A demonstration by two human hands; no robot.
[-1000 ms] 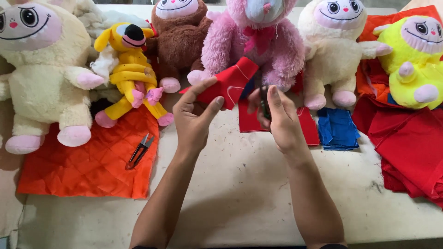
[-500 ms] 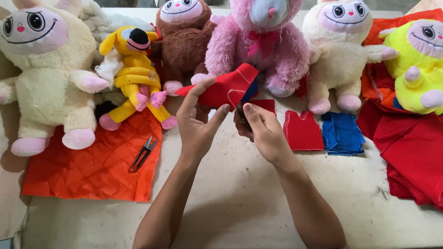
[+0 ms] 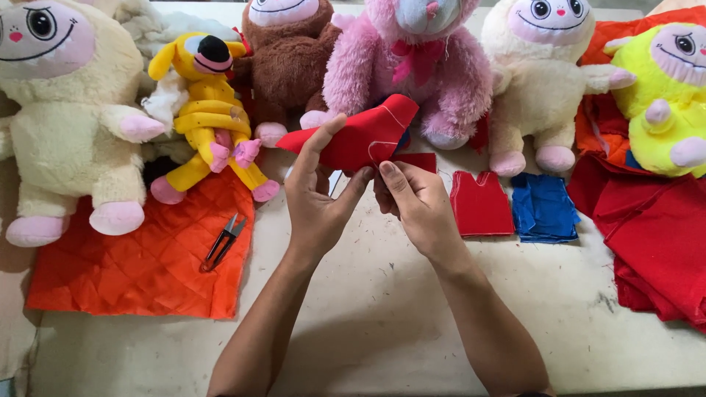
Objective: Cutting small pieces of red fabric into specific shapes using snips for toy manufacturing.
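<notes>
Head view, centre frame: my left hand (image 3: 320, 198) pinches the red felt piece (image 3: 360, 136) taut above the bench (image 3: 382, 323) while my right hand (image 3: 415, 202) grips its lower edge, steadying its seam.

Probably a toy-sewing workshop: plush toys (image 3: 412, 66), cut fabric pieces (image 3: 480, 204), thread snips (image 3: 223, 242).

Both forearms come up from the bottom edge, bare, angled inward so the hands meet near centre. Left hand (image 3: 318, 192): palm partly facing the camera, thumb stretched up and out, fingers curled in a pinch. Right hand (image 3: 414, 206): back facing up, fingers bent, fingertips (image 3: 387, 170) pressed close against the left hand's fingers. Hands touch each other. Both wrists fairly straight, raised above the worktop (image 3: 382, 323).
</notes>
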